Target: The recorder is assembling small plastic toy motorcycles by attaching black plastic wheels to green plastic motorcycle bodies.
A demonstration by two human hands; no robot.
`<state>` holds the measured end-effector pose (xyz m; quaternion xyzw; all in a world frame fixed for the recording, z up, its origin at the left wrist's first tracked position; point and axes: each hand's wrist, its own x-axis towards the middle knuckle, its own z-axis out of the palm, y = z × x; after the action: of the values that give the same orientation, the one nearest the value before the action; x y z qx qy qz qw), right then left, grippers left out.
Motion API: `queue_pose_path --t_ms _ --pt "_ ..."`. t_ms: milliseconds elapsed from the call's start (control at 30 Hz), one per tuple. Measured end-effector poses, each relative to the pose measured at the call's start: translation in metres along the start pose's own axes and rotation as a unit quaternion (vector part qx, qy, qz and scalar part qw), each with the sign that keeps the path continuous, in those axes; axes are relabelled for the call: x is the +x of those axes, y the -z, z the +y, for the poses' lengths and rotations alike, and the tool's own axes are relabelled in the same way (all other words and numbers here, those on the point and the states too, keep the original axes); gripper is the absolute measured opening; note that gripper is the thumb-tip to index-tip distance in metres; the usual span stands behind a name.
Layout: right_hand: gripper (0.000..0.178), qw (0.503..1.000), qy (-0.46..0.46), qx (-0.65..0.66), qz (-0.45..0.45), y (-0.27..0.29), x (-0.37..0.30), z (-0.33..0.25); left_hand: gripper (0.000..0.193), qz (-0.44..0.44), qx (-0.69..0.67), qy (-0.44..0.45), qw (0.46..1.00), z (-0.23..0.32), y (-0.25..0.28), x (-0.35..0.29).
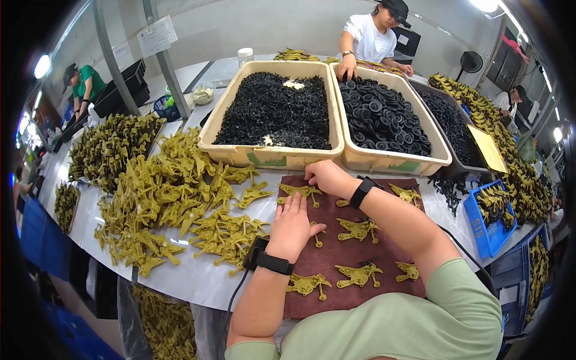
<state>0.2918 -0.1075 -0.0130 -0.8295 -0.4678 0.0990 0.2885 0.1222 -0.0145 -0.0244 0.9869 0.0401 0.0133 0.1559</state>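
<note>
L hand (291, 228) & R hand (330, 180) at 1 yellow-green part (307, 191), far L corner of dark red mat (318, 258).
Part lies side to side, at L fingertips, R hand by its far edge; both abt as near. L's flat, spread little; R's curled, can't tell if holding smth. Part's bumpy, w/ a leg.

Person's left hand (291, 229) palm down, fingers extended, thumb spread, right hand (330, 178) just beyond, fingers bent, forearms (399, 221) converging.

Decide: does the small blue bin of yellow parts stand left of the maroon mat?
No, the small blue bin stands to the right of the maroon mat.
</note>
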Motion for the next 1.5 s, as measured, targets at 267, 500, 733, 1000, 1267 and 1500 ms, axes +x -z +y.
queue_pose_path --t_ms 267,500,733,1000,1267,1500 --pt "0.009 0.987 0.06 -0.151 0.01 -0.006 0.006 -0.007 0.087 0.014 -0.004 -0.004 1.0 0.001 0.0 0.003" --pt "0.013 0.955 0.082 -0.285 -0.009 -0.013 0.011 -0.018 0.085 0.044 0.017 -0.007 0.999 0.0 -0.003 0.006" --pt "0.01 0.99 0.016 -0.137 -0.015 0.0 0.003 -0.007 0.079 0.06 0.002 -0.028 0.998 0.002 0.0 0.005" --pt "0.028 0.987 0.045 -0.06 0.145 0.031 -0.11 0.004 0.066 0.125 0.039 -0.086 0.988 -0.008 -0.012 0.004" --pt "0.022 0.854 -0.318 -0.181 0.37 0.121 -0.283 0.136 0.08 0.03 0.047 -0.012 0.998 0.005 0.0 0.002" --pt "0.035 0.771 -0.524 -0.228 0.281 0.152 -0.351 0.173 0.068 -0.032 0.021 -0.019 0.999 0.014 0.035 -0.008"
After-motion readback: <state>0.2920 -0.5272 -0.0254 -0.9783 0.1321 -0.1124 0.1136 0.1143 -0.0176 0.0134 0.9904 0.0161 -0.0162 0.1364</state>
